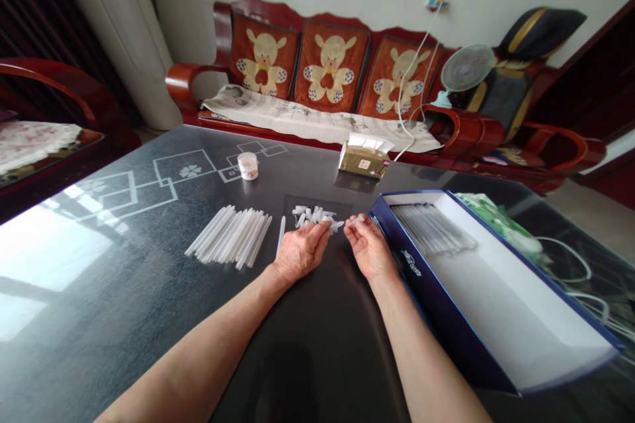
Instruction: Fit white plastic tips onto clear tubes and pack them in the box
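At the centre of the frame, the left hand [307,246] pinches a small translucent piece [337,227] in its narrowed fingertips, the piece poking out toward the right of the frame. Just beside it, right of centre, the right hand [370,246] has its thumb and fingers closed on a small whitish piece [354,221], which lies across the fingertips and points up and right. The 2 pieces are near each other; whether they touch I cannot tell. A small heap of similar short white parts [306,214] lies just above the left hand's knuckles. To that hand's left, 1 loose tube [281,234] lies beside its wrist, and farther left is a row of frosted tubes [231,236]. On the right of the frame, a blue box [516,317] with a white interior holds thin clear rods [436,228] at its upper-left end. A tissue box [364,158] sits above centre, and a small tub [248,166] upper left of the hands.
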A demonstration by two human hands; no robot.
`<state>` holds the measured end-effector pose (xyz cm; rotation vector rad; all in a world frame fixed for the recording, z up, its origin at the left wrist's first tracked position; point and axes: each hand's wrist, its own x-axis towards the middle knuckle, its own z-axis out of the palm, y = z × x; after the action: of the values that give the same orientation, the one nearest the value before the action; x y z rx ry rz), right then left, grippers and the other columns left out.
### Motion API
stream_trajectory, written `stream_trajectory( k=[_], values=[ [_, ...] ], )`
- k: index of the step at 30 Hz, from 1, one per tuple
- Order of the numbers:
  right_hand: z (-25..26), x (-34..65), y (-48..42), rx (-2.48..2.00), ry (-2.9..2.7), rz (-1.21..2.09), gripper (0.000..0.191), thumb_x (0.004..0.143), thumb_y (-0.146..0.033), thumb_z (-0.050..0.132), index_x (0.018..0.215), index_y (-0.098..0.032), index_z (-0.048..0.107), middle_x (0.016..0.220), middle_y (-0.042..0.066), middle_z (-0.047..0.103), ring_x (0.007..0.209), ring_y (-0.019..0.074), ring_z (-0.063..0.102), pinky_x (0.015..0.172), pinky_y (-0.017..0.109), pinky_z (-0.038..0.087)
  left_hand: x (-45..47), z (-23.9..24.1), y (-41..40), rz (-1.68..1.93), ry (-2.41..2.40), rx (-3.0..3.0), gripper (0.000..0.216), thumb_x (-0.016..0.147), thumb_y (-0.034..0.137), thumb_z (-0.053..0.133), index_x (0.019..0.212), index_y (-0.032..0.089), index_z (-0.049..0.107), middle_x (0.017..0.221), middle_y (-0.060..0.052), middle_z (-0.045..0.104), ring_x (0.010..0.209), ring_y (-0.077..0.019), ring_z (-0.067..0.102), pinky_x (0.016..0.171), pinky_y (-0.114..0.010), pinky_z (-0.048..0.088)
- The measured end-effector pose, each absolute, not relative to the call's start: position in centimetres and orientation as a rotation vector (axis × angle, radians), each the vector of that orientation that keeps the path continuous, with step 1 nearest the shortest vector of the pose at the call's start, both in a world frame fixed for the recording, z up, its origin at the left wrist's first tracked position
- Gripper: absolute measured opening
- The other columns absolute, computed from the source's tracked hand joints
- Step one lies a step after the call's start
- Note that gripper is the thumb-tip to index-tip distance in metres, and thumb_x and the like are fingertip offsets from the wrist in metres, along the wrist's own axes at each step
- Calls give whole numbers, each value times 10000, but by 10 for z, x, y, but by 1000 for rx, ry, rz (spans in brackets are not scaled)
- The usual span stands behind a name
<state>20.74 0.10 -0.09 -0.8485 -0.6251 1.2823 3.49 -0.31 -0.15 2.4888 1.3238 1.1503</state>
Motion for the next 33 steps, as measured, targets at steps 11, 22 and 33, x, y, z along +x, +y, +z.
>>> stream_trajectory(
  k=[11, 22, 33],
  values=[
    [-4, 199, 0, -853, -654, 1352, 318, 609, -286, 833, 857, -237, 640, 862, -22, 716, 805, 151, 677, 802, 343, 571, 35, -1, -4, 990, 1354, 2548, 314, 982, 342, 375, 1179, 212, 581, 849, -66, 688, 717, -164, 665, 601, -228, 492],
    [-2, 195, -4, -903, -781, 1352, 341, 669, -360, 785, 969, -226, 695, 928, 12, 718, 850, 168, 663, 808, 349, 538, 35, -2, 0, 934, 1341, 2407, 277, 966, 320, 411, 1108, 204, 619, 864, -65, 704, 738, -175, 672, 662, -260, 496],
    [-2, 193, -6, -993, -770, 1308, 363, 653, -382, 817, 939, -184, 713, 909, 57, 750, 762, 169, 679, 782, 363, 563, 35, 1, -4, 878, 1407, 2473, 315, 975, 340, 379, 864, 191, 633, 764, -59, 683, 684, -168, 661, 618, -243, 450]
  ],
)
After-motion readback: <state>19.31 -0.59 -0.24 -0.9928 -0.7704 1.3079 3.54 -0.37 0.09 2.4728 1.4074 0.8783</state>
